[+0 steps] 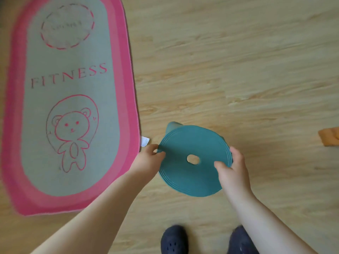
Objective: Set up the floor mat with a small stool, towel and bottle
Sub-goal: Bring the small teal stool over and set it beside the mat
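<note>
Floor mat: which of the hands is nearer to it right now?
Left. The left hand grips the teal stool's left rim just beside the floor mat's pink edge; the right hand grips the stool's far side, farther from the mat.

The word "FITNESS" runs in pink capitals across the grey middle of the floor mat lying at my left. A dashed circle near the mat's far end encloses a short line of lettering, too blurred for me to read.
</note>
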